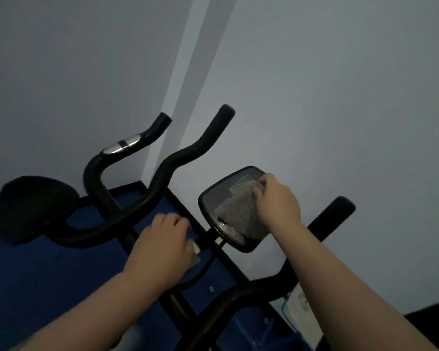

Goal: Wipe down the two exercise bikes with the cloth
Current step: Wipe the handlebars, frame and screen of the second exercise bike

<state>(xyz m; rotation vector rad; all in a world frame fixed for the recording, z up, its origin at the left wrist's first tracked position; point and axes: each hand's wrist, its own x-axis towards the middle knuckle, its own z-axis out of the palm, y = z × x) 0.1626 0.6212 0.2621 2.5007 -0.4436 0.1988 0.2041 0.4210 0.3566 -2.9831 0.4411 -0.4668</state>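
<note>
While the grey cloth [241,214] is pressed flat against the console [213,198] of the nearer exercise bike [238,295], the wiping step is judged to be under way on its display face, with the farther bike [147,196] at about ten o'clock from the console apparently not yet being worked on. The cloth is pinched at its upper edge by the curled fingers of the right hand [276,198], which is closed on it, whereas the left hand [162,247] is held loosely curled and empty near the farther bike's handlebar [188,153], though contact cannot be told. Next, a sweep toward the console's six o'clock edge is probably called for, with even pressure kept so the cloth does not bunch.
</note>
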